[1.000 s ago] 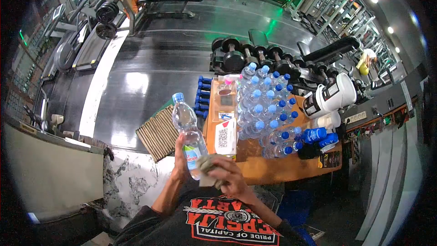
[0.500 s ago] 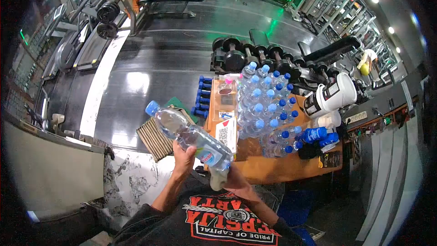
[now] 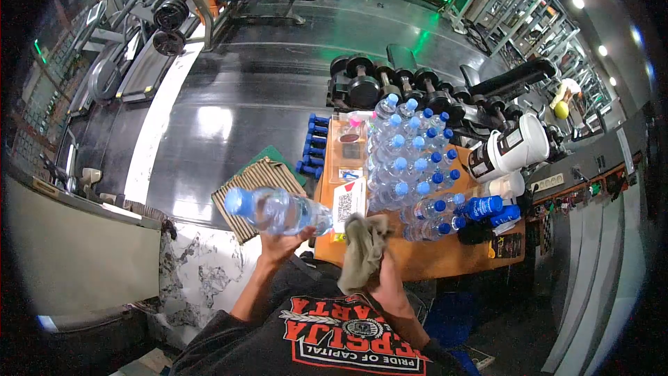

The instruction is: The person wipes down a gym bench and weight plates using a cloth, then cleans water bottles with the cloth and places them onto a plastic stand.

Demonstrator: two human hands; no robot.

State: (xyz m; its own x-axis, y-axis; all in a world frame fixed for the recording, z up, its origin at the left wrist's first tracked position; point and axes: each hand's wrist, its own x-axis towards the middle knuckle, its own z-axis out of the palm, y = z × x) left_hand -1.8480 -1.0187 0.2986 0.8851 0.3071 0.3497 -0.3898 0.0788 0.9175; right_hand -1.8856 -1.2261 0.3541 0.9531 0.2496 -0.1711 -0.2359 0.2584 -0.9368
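A clear plastic water bottle (image 3: 289, 210) with a light blue cap lies tilted in my left hand (image 3: 282, 244), its cap pointing left and toward the camera. My fingers wrap its underside near the base. My right hand (image 3: 384, 280) grips a crumpled grey-green cloth (image 3: 363, 254), which hangs just right of the bottle's base, apart from it. Beyond the cloth, several capped water bottles (image 3: 400, 167) stand in rows on the orange-brown wooden counter (image 3: 431, 259). A card with a QR code (image 3: 349, 203) stands on the counter between the held bottle and these rows.
White buckets (image 3: 511, 146) and blue canisters (image 3: 483, 207) occupy the counter's right side. Blue dumbbells (image 3: 314, 143) and a rack of black dumbbells (image 3: 363, 87) are beyond it. A striped mat (image 3: 229, 198) lies on the floor at left. Treadmills (image 3: 146, 69) stand farther back.
The bottle has swung closer to level, its cap lower and nearer the camera. My right hand and the cloth have moved away from the bottle's base, up and to the right.
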